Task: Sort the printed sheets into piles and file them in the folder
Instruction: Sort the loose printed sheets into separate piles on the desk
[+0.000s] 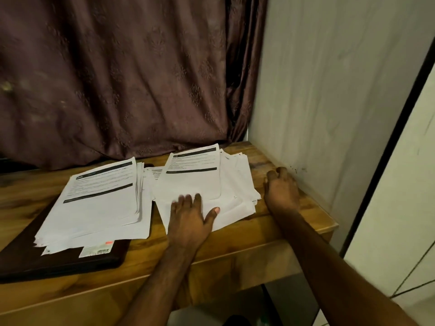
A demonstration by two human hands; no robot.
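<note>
Head view: two bare forearms reach over a wooden tabletop [235, 234].
Left hand [190, 220]: open, fingers straight, pressing flat on the near edge of the right pile [211, 184] of printed sheets.
Right hand [281, 189]: just right of that pile, resting on bare wood, fingers loosely curled and holding nothing.
Piles: two, both loosely fanned; the left pile [98, 198] sits just beside the right pile, their edges overlapping.
Folder [63, 262]: one, dark, lying flat under the left pile, with a barcode label [96, 250] at its near edge.
Room: a brown patterned curtain [117, 78] hangs behind the right pile; a pale wall [329, 90] stands to its right.
</note>
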